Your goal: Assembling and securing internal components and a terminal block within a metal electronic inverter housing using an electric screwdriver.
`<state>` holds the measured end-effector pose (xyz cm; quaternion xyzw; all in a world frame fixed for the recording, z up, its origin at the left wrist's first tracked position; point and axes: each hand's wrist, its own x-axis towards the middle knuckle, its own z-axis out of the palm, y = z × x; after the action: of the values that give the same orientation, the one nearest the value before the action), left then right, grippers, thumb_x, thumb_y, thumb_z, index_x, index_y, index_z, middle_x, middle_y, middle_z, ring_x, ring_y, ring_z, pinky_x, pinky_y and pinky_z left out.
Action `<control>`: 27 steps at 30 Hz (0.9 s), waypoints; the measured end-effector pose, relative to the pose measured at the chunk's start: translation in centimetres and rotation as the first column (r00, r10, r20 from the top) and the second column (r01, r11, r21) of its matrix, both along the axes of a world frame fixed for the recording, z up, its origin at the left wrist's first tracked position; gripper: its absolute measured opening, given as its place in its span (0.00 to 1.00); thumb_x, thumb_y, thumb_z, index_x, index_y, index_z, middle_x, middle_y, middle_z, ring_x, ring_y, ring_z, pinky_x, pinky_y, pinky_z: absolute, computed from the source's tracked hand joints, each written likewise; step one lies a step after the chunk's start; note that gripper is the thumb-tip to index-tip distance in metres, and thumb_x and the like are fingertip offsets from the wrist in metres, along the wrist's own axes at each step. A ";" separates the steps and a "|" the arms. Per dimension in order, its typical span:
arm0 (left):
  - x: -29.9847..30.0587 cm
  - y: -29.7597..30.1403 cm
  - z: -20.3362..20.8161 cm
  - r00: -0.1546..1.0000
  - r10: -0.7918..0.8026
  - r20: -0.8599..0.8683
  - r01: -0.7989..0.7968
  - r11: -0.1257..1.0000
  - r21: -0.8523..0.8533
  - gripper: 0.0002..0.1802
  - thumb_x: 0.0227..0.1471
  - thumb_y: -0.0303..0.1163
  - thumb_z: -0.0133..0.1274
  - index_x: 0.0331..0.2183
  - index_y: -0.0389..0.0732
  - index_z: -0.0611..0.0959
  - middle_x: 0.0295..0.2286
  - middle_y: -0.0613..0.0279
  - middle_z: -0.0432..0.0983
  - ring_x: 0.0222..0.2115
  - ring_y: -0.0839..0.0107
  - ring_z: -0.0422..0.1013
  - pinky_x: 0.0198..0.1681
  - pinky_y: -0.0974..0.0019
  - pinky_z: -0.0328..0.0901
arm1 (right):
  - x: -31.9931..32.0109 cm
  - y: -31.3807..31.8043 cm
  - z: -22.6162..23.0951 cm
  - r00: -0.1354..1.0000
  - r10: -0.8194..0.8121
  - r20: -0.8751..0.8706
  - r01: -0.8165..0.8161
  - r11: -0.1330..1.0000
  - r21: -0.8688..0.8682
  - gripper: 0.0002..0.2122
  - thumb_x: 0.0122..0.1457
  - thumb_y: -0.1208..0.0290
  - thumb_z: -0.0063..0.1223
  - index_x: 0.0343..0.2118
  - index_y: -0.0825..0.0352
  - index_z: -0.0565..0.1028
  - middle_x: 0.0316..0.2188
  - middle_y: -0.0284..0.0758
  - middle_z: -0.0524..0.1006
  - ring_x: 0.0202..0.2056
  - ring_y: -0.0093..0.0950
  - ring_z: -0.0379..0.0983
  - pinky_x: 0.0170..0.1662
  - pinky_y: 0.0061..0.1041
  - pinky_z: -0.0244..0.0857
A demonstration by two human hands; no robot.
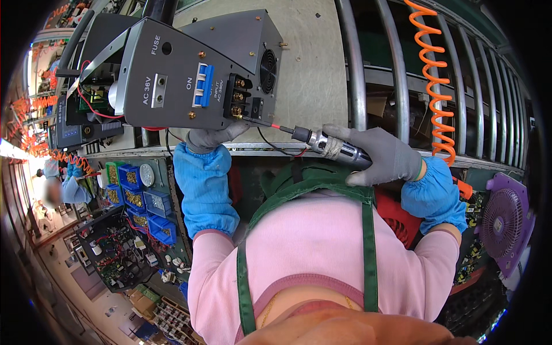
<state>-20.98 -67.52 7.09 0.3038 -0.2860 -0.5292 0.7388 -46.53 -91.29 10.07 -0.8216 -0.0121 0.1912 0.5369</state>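
A grey metal machine housing [178,69] stands on the bench, its panel with a blue breaker switch [203,85] turned toward me. Beside the switch is a black terminal block [237,96] with brass screws. My right hand [385,152], in a grey glove, is wrapped round a power screwdriver [336,148] held nearly level, its bit pointing left. The bit's tip reaches the panel's lower edge, just below the terminal block. There my gloved left hand [214,138] is closed, fingertips near the tip; what they pinch is hidden. A black wire [270,144] hangs below the bit.
Metal rollers [394,69] run along the right, under a coiled orange air hose [431,63]. Blue bins [133,198] of small screws stand at lower left, near an open chassis [115,250]. A purple fan [502,224] is at far right. Another machine [86,131] sits at left.
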 end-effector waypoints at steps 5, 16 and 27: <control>1.0 1.2 -1.0 -0.114 0.183 0.976 -0.356 0.910 -0.212 0.43 0.39 0.45 0.66 0.55 0.46 0.66 0.49 0.67 0.68 0.47 0.68 0.69 0.52 0.63 0.65 | -0.1 -0.7 -0.1 1.000 0.002 0.014 -0.003 0.994 0.107 0.43 0.36 0.63 0.64 0.59 0.71 0.58 0.44 0.46 0.74 0.44 0.37 0.74 0.50 0.26 0.62; 1.6 1.9 -1.4 0.195 0.156 0.968 -0.395 0.916 -0.068 0.41 0.36 0.35 0.68 0.53 0.42 0.69 0.47 0.59 0.70 0.45 0.65 0.71 0.48 0.64 0.69 | 2.2 -3.7 0.8 0.977 -0.149 0.152 0.138 0.987 0.082 0.41 0.37 0.66 0.59 0.60 0.61 0.58 0.34 0.41 0.76 0.35 0.32 0.75 0.43 0.25 0.64; 2.1 2.4 -1.9 0.071 0.170 0.983 -0.415 0.901 -0.126 0.42 0.36 0.39 0.68 0.53 0.41 0.69 0.46 0.57 0.71 0.45 0.64 0.71 0.46 0.63 0.69 | 4.0 -3.4 0.2 0.976 -0.144 0.161 0.123 0.983 0.136 0.41 0.36 0.65 0.57 0.60 0.62 0.59 0.37 0.41 0.76 0.37 0.30 0.74 0.46 0.23 0.64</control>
<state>-18.91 -65.11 5.19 0.6922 -0.5776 -0.0643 0.4279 -42.50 -94.67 10.30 -0.7986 -0.0147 0.0825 0.5960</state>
